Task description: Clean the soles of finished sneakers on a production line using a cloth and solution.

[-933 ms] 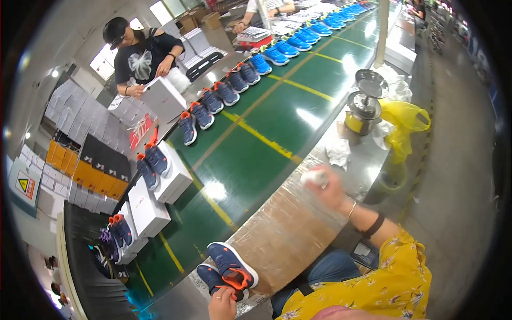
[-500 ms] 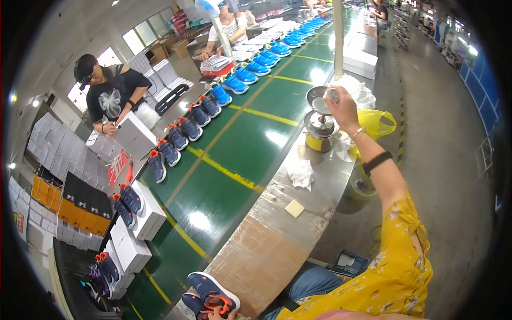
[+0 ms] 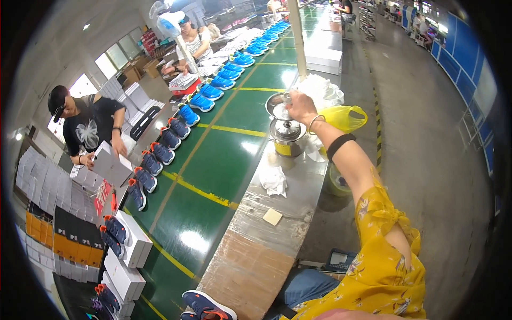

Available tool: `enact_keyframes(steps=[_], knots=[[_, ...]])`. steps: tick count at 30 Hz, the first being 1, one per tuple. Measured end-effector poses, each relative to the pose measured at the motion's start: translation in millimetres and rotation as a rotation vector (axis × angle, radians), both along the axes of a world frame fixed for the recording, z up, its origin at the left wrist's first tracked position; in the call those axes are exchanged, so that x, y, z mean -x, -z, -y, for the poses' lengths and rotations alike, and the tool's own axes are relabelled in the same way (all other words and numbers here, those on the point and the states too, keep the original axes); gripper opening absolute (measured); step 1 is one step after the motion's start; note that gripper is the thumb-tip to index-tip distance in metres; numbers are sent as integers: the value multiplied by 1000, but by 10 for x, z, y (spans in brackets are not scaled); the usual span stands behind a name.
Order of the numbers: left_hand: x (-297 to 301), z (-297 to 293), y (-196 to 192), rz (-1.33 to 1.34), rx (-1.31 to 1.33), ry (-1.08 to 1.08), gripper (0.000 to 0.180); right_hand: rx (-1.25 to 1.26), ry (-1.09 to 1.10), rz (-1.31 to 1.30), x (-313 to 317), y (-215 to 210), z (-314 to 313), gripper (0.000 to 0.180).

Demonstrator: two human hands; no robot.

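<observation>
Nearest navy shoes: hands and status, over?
Right hand at metal dish, grip unclear. Left hand out of view. Navy shoes partly out of frame. White cloth between dish and shoes.

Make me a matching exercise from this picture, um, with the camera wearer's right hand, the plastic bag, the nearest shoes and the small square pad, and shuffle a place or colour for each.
Column one:
1. right hand
2. plastic bag
3. nearest shoes
4. square pad

Column two:
A. flat on the bench
B. navy blue with orange
C. at the metal dish
D. bright yellow

Right pairs: 1-C, 2-D, 3-B, 4-A.
</observation>
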State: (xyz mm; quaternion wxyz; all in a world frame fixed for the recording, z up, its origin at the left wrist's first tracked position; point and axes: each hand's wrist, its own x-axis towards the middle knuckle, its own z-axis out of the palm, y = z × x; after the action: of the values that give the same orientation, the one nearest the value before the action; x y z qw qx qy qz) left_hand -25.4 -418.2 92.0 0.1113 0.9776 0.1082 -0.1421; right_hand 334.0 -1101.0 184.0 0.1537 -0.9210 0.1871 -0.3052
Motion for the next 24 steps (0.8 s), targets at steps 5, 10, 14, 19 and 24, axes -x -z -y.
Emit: enact_keyframes(steps=[5, 10, 14, 19, 24], knots=[[45, -57, 78, 59, 35, 36, 65, 69, 37, 81, -25, 191, -49, 33], [40, -42, 137, -42, -73, -68, 67, 16, 27, 58, -65, 88, -128, 31], [-102, 351, -374, -149, -49, -220, 58, 78, 43, 30, -155, 285, 88, 29], [-37, -103, 93, 201, 167, -17, 41, 57, -2, 332, 19, 207, 61, 31], [128, -240, -117, 434, 858, -403, 67, -215, -144, 557, 194, -30, -816, 32]])
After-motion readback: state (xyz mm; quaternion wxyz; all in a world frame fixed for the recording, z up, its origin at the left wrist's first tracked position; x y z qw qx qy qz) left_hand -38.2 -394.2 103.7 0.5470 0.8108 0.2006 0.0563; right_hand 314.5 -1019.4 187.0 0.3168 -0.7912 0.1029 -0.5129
